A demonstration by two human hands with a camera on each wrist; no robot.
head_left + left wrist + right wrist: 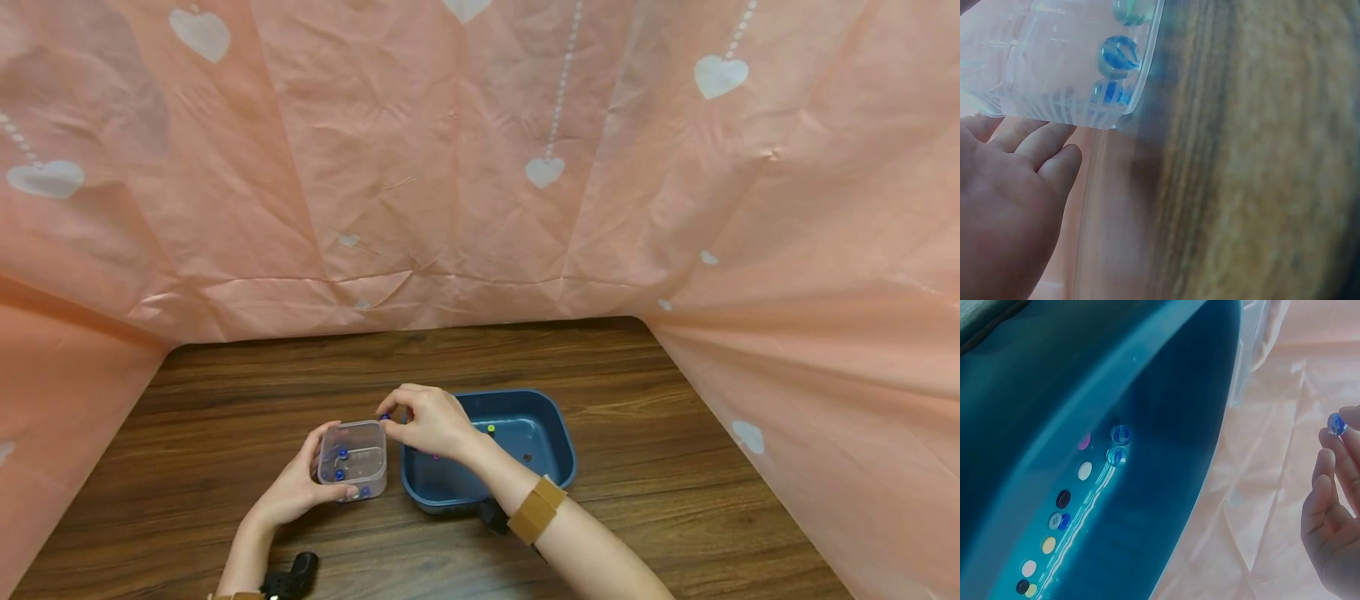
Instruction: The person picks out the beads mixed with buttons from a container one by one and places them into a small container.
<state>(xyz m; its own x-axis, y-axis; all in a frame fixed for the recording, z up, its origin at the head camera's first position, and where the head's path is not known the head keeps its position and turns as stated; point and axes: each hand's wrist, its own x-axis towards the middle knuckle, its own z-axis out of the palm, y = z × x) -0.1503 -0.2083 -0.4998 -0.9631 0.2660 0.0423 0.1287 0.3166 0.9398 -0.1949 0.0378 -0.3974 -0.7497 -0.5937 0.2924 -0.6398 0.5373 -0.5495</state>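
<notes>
My left hand holds a clear plastic box on the table, thumb at the near side and fingers round the left side. Several blue marbles lie inside it; the left wrist view shows a swirled blue marble through the wall. Between thumb and fingertip my right hand pinches one blue marble, just above the box's far right corner. A blue basin stands right of the box, partly hidden under the right forearm. In it lie two blue marbles among several buttons.
The box and basin stand on a dark wood-grain table. A pink curtain with white hearts hangs behind and at both sides. Black wrist devices sit by both forearms, held with tan straps.
</notes>
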